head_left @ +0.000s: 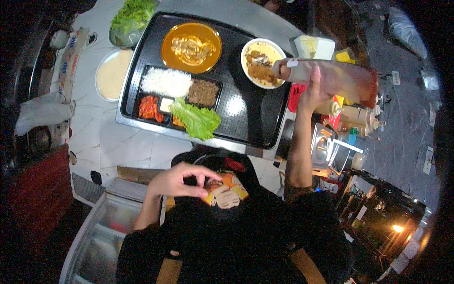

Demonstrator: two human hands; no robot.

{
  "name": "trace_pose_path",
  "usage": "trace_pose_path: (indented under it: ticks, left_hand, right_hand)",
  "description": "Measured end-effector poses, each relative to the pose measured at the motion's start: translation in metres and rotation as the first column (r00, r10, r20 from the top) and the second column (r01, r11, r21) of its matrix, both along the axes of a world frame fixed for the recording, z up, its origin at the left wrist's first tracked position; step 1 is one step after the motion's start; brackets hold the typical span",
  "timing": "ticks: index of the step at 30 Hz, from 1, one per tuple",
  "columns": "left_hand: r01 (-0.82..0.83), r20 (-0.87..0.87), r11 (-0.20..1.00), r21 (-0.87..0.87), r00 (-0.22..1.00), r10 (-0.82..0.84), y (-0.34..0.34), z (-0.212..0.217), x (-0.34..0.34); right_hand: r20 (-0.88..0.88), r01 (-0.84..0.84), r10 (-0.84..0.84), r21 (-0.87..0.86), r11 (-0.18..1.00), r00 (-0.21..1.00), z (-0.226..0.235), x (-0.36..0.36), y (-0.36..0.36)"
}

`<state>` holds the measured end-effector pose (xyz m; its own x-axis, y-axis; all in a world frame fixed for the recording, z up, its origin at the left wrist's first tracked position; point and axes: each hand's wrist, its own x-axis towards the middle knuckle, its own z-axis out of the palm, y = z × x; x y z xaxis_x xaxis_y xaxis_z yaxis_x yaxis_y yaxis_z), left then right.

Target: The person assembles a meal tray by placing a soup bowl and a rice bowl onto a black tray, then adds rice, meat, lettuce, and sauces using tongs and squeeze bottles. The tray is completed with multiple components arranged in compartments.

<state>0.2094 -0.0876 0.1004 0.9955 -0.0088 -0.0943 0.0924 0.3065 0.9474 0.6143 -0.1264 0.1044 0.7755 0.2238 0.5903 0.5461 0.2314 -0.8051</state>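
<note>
Overhead, the right hand point(313, 92) is clamped on a squeeze bottle point(331, 80) of reddish sauce, tipped sideways with its nozzle over a white bowl point(246, 49) of fried food at the right of a black tray point(255, 128) — the left hand point(177, 181) hovers near the chest, fingers loosely curled, holding nothing.

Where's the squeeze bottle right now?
Head view, upper right: the squeeze bottle is tipped sideways in the right hand, its nozzle over the white bowl on the black tray's right side.
</note>
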Motion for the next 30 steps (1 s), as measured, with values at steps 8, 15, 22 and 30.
trace_pose_path:
  ticks: [8, 15, 22, 30]
  left_hand:
    - [-0.038, -0.085, 0.999, -0.035, 0.996, 0.035, -0.004, -0.022, -0.002]
    - [-0.267, -0.349, 0.936, -0.231, 0.92, 0.177, -0.012, -0.071, -0.05]
    - [-0.597, -0.519, 0.791, -0.134, 0.722, 0.457, -0.032, -0.151, -0.087]
    - [-0.801, -0.754, 0.598, -0.031, 0.411, 0.512, -0.074, -0.238, -0.122]
  right_hand:
    - [-0.039, -0.063, 0.06, -0.075, 0.995, 0.997, -0.023, 0.002, -0.002]
    - [0.04, -0.067, 0.07, -0.082, 0.994, 0.997, -0.032, -0.02, 0.013]
    - [0.096, -0.04, 0.059, -0.192, 0.98, 0.994, -0.032, -0.02, 0.013]
    - [0.04, -0.084, 0.09, -0.129, 0.988, 0.995, -0.036, -0.015, 0.007]
